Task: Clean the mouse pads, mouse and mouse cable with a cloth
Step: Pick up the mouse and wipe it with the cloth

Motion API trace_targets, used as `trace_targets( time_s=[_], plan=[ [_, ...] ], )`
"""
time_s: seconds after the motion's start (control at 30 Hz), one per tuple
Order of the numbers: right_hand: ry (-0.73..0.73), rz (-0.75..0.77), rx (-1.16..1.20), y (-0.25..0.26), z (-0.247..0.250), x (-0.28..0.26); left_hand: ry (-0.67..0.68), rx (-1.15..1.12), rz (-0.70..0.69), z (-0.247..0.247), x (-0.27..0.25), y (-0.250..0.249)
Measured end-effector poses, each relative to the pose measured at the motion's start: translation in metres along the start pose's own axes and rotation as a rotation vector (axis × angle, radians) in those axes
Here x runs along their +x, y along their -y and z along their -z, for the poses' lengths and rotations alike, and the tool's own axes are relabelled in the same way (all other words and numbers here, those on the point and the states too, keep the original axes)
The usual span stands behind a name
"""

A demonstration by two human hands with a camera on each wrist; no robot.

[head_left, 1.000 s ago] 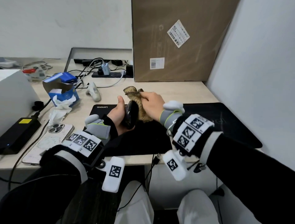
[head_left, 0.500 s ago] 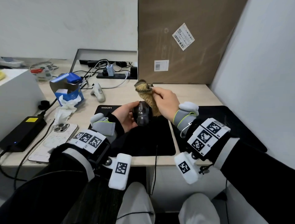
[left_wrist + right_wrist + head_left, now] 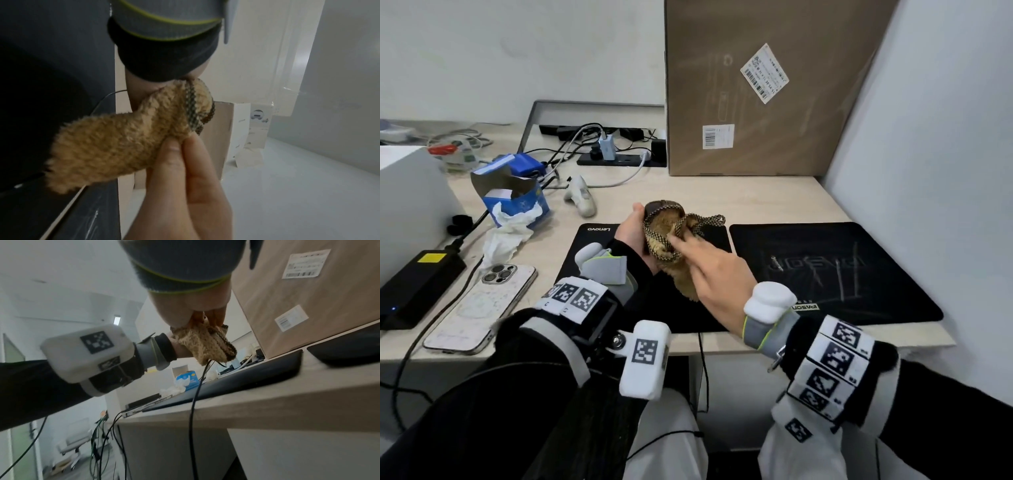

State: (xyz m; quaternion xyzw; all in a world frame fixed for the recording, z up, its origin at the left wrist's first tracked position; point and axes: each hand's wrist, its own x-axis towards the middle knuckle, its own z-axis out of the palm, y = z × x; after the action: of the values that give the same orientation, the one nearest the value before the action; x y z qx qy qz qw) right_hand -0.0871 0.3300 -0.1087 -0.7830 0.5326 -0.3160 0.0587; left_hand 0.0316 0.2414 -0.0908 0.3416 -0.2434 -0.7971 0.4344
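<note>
I'm mid mouse-wipe: left hand (image 3: 631, 228) fingers clamped round the mouse (image 3: 658, 207); right hand (image 3: 717, 274) fingers pressing the cloth (image 3: 671, 246) on it; cable next, I judge.

Both arms wear black sleeves with white cuffs. Each wrist carries a grey strap edged in lime green, a band of white blocks printed with black square codes, and a white pod — the left hand's pod (image 3: 643, 359) bears one code. White trousers below.
</note>
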Motion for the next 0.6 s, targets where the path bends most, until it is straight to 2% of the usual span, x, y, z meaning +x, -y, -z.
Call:
trace_targets(
  time_s=[0.1,0.2,0.33,0.43,0.6],
  plan=[
    [-0.053,-0.134,-0.029,-0.001,0.008,0.019,0.074,0.004,0.043,-0.005,-0.005,0.002],
    [0.03,-0.319,-0.065,-0.014,0.018,0.054,0.07,0.105,0.084,-0.005,-0.01,0.01],
    [0.137,-0.521,0.347,-0.038,0.018,0.079,0.041,0.108,0.075,-0.007,-0.017,0.016],
    [0.054,-0.498,0.417,-0.037,0.013,0.077,0.045,0.069,0.043,-0.012,-0.017,0.013],
    [-0.132,-0.311,0.152,-0.021,0.009,0.044,0.044,0.041,0.008,-0.021,-0.012,0.01]
  ],
)
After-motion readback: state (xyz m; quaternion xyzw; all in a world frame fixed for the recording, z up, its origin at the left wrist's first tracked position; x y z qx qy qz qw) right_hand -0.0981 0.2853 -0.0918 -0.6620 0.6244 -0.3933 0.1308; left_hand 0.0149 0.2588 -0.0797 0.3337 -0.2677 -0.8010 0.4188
